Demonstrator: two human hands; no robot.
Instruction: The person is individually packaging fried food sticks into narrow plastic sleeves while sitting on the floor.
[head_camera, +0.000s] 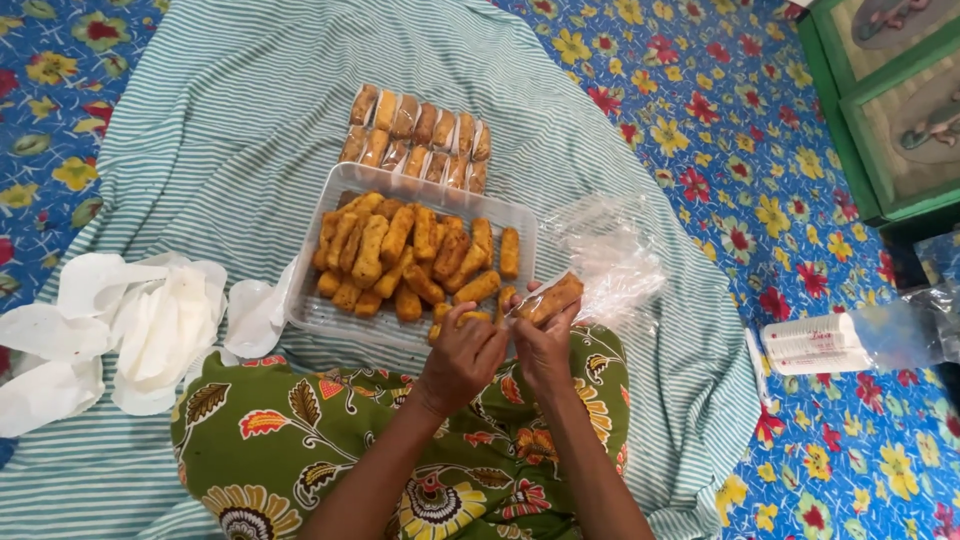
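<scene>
Spread underneath: a green-and-white striped cloth (250, 130) over a blue flowered floor mat (720, 120). At left, crumpled white paper sheets (130, 320). Centre, a clear rectangular plastic tray (330, 322) heaped with golden breaded fried sticks (400, 250); beyond it, two rows of wrapped sticks in clear film (415, 135). Beside the tray's right edge, a loose pile of clear plastic wrappers (610, 255). Just over the tray's near right corner, one plastic-sleeved fried stick (548, 298), long axis slanting up-right, pinched between right hand (545, 345) and left hand (462, 352).
</scene>
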